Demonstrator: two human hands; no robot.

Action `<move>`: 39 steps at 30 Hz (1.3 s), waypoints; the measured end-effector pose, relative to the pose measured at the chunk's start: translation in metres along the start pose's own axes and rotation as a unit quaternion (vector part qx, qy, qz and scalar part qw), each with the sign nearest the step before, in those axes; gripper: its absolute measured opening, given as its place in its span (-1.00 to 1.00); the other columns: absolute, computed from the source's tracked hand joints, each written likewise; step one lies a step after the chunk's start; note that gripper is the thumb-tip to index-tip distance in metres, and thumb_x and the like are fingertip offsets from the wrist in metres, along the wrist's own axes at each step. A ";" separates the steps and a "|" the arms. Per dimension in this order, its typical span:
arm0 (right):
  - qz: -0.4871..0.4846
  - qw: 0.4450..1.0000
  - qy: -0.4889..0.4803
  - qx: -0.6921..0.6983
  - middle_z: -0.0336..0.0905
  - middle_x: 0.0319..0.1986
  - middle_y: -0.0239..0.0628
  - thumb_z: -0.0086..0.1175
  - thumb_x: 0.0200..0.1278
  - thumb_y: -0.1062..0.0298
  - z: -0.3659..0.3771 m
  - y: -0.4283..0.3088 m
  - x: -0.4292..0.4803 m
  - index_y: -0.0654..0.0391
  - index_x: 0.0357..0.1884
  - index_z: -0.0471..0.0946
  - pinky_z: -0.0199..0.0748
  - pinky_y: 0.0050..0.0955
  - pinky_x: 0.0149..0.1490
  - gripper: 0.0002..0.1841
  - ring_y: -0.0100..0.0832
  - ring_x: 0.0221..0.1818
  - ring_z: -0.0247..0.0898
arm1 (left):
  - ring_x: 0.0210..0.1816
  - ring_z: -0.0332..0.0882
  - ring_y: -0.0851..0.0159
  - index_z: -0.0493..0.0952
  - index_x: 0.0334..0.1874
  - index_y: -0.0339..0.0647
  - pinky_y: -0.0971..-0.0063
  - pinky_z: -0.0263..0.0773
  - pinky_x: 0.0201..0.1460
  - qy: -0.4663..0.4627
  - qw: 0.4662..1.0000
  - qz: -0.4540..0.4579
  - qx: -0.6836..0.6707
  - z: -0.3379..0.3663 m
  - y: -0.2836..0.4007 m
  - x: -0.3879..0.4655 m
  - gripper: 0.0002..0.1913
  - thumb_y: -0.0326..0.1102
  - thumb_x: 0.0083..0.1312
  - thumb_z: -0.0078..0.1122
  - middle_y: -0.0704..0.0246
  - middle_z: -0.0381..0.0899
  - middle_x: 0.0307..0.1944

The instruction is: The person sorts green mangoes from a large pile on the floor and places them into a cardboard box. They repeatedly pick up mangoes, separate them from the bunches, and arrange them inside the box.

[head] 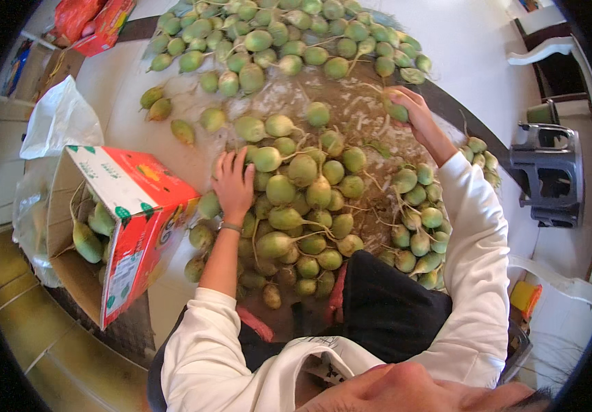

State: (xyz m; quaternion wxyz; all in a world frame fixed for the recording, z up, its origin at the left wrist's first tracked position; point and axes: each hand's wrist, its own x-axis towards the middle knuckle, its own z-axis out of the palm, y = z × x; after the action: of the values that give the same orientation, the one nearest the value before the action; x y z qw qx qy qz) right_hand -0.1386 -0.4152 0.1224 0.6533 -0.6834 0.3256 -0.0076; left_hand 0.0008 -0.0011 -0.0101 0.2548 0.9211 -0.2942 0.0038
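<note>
My right hand (418, 114) is closed around a round green radish (396, 109), raised at the far right of the middle pile, with its thin root pointing away to the left. My left hand (233, 180) rests, fingers slightly spread, on the left edge of the heap of green radishes (302, 170) in front of my knees. What lies under its palm is hidden. Many radishes in this heap have long pale roots. A smaller group of radishes (419, 242) lies beneath my right forearm, beside my dark-clothed knee.
A red and white cardboard carton (154, 206) holding radishes lies open at the left, beside a clear plastic bag (59, 121). Beyond the heap spreads a wide pile of radishes (260, 41). Several loose ones (182, 132) lie on the soil-strewn floor. A grey plastic stool (548, 175) stands at the right.
</note>
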 end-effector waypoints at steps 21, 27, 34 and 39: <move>0.010 0.868 -0.056 -0.493 0.37 -0.02 -0.08 0.51 -0.15 0.31 -0.085 0.118 -0.125 -0.07 0.14 0.45 0.35 -0.14 0.21 -0.29 0.04 0.13 0.33 | 0.42 0.18 0.13 0.44 0.33 0.12 0.03 0.14 0.32 0.005 1.000 0.010 0.011 -0.003 0.006 0.001 -0.60 -0.03 0.53 -0.13 0.38 0.40 0.28; -0.031 0.840 -0.063 -0.538 0.39 -0.06 -0.12 0.45 -0.07 0.25 -0.089 0.126 -0.130 -0.12 0.14 0.46 0.36 -0.17 0.18 -0.36 -0.01 0.11 0.35 | 0.39 0.22 0.06 0.47 0.32 0.04 0.12 0.13 0.40 0.012 1.000 0.008 0.016 -0.006 0.011 0.002 -0.61 -0.09 0.52 -0.10 0.28 0.45 0.24; 0.007 0.860 -0.018 -0.509 0.61 -0.18 -0.13 0.20 0.28 0.03 -0.105 0.110 -0.106 0.04 -0.02 0.61 0.49 -0.18 0.02 -0.64 -0.07 -0.06 0.54 | 0.42 0.19 0.12 0.45 0.32 0.10 -0.04 0.14 0.29 0.017 1.000 0.017 -0.005 -0.003 0.005 0.002 -0.60 -0.08 0.48 -0.05 0.37 0.40 0.26; 0.018 0.810 0.050 -0.583 0.63 -0.24 -0.16 0.09 0.36 0.09 -0.085 0.096 -0.055 0.01 -0.17 0.62 0.50 -0.16 -0.07 -0.77 -0.05 -0.08 0.53 | 0.40 0.20 0.13 0.45 0.33 0.08 0.08 0.13 0.33 0.012 1.000 0.009 0.017 -0.002 0.005 -0.001 -0.59 -0.05 0.50 -0.08 0.37 0.41 0.27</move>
State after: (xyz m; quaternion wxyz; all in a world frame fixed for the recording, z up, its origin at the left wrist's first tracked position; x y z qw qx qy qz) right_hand -0.2606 -0.4592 0.0711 0.1146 -0.9286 0.3139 0.1615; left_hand -0.0023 -0.0032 -0.0057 0.2426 0.9226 -0.2992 0.0225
